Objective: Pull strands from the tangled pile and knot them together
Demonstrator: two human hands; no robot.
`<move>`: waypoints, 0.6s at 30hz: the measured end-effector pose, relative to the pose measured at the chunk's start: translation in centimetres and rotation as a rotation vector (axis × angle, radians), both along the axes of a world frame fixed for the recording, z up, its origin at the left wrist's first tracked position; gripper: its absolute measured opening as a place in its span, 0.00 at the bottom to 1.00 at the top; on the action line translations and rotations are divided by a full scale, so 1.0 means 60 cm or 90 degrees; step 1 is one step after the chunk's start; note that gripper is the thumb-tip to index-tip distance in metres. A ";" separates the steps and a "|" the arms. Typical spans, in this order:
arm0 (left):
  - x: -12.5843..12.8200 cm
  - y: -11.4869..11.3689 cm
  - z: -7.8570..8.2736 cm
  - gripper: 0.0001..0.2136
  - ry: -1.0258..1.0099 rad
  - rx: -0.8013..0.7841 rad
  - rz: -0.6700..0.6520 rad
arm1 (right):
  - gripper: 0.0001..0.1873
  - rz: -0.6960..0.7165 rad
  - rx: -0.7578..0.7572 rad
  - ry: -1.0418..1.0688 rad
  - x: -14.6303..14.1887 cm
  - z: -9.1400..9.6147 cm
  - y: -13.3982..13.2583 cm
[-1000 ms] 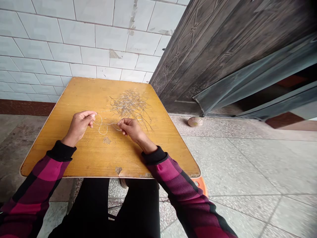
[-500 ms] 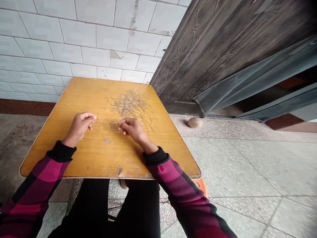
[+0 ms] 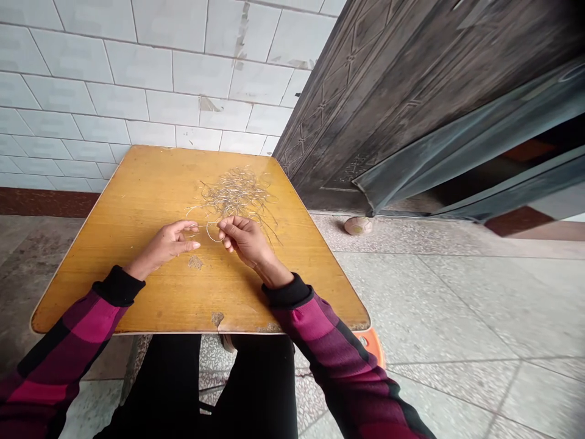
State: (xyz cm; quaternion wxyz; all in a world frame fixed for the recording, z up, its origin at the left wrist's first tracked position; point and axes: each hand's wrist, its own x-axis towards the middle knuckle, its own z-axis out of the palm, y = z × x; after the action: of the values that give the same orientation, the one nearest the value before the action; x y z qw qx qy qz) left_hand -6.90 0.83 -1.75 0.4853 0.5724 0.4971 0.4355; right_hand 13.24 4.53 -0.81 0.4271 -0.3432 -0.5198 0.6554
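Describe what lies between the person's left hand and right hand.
In the head view, thin, silvery, curved wire lies between the left hand and the right hand, over the yellow-brown, wood-grained tabletop.

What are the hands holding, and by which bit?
The right hand pinches a thin strand at its loop's right side; whether that's an end, I can't tell. The left hand is open.
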 end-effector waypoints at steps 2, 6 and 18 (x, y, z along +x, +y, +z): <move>0.008 -0.003 -0.001 0.18 -0.009 -0.002 -0.019 | 0.19 -0.002 -0.012 0.017 -0.001 0.003 -0.002; 0.013 -0.007 0.000 0.08 0.027 0.021 -0.044 | 0.18 -0.012 -0.018 0.024 0.001 0.007 -0.006; 0.010 -0.002 -0.011 0.13 0.038 0.244 0.097 | 0.18 0.068 -0.084 0.116 0.001 0.019 -0.014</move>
State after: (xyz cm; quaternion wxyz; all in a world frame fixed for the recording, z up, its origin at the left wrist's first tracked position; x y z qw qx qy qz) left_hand -6.32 0.73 -2.41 0.3184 0.6278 0.4608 0.5405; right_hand 13.29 3.69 0.35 0.4134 -0.2814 -0.4520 0.7387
